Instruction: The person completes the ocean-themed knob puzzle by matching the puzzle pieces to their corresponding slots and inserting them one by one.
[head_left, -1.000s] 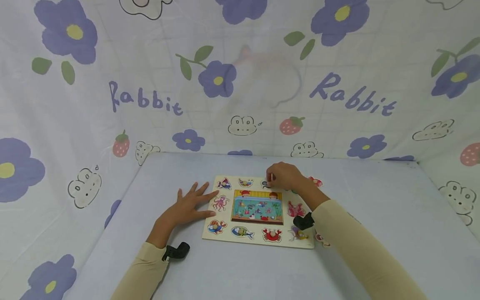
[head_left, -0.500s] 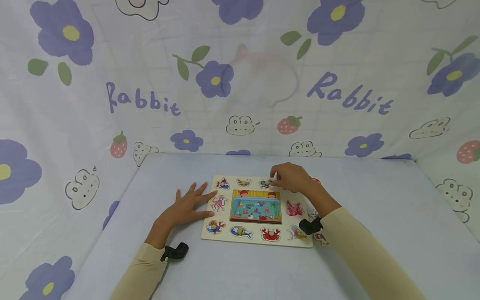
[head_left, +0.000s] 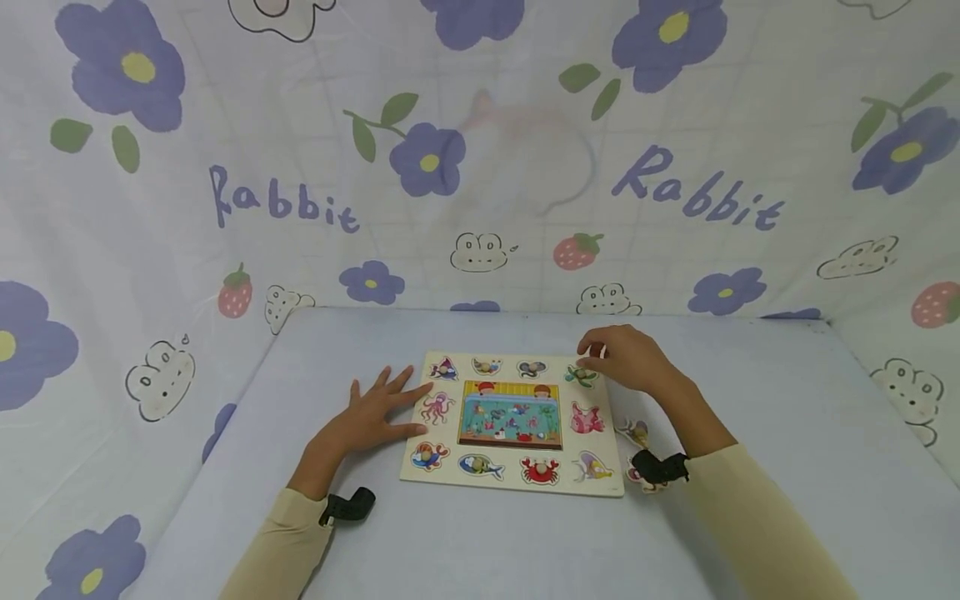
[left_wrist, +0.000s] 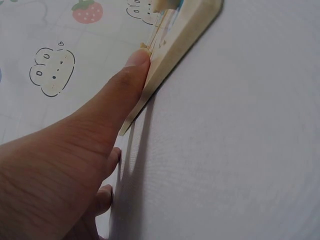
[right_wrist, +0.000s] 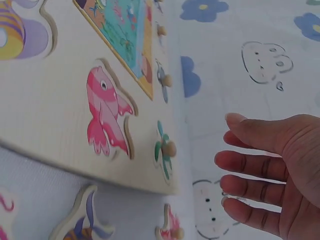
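Observation:
A wooden knob puzzle board (head_left: 510, 487) with sea animals lies on the table. My left hand (head_left: 375, 414) spreads its fingers at the board's left side. In the left wrist view its thumb (left_wrist: 131, 75) rests at the board edge. My right hand (head_left: 630, 358) is raised by the far right corner, beside a green turtle piece (head_left: 581, 376) set in the board. The right wrist view shows this hand (right_wrist: 270, 175) with loosely bent fingers and nothing between them. A grey piece (head_left: 532, 367) with a knob sits in the top row. The pink fish recess (right_wrist: 107, 112) holds no knobbed piece.
Loose pieces lie right of the board: a striped fish with purple fins (right_wrist: 85, 225), a pink-red piece (right_wrist: 171, 225) with a knob, and a pink piece (head_left: 647, 483) partly under the wrist camera. A patterned curtain (head_left: 420, 242) stands behind the table (head_left: 480, 542).
My right hand has let go of the grey piece in the top row and moved right, toward the turtle. Loose pieces at the right show more. My left hand stays.

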